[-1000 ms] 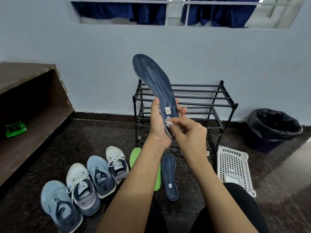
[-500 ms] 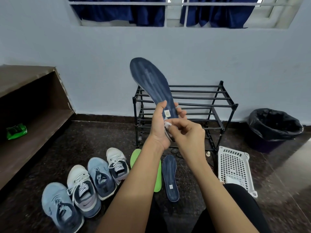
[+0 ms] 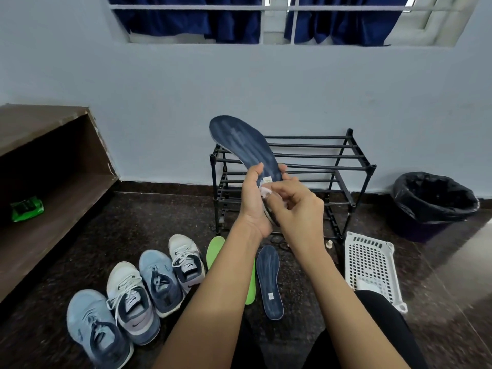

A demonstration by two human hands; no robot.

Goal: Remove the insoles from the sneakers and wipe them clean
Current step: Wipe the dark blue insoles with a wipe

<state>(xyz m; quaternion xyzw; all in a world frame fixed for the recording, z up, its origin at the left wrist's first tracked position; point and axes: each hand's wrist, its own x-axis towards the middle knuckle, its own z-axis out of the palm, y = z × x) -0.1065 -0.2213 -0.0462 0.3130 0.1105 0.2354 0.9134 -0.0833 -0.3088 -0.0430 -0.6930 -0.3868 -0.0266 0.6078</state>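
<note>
Fingers (image 3: 282, 168) of the left hand (image 3: 253, 206) curled round the heel end of the navy insole (image 3: 239, 142), thumb in front. It was held upright, toe up, before the shoe rack (image 3: 332, 166). The right hand (image 3: 300, 211) pinched a small white wipe (image 3: 266, 191) against the insole's heel, by its label.

Risks, as I judged them:
- The insole was gripped at one end only. Hard rubbing could fold it or twist it loose, and a drop to the floor (image 3: 138, 230) would dirty it again.
- The bunched wipe could slip out of so small a pinch.

Containers:
- The bin (image 3: 399, 193) had a black liner. Its inside was too dark to tell any contents.
- A white mesh basket (image 3: 372, 251) on the floor showed something white in it.
- The wooden shelf (image 3: 61, 209) held a green packet (image 3: 26, 209).
- Four sneakers (image 3: 157, 280) stood in a row, with a green insole (image 3: 215, 249) and a second navy insole (image 3: 269, 280) lying loose beside them.
</note>
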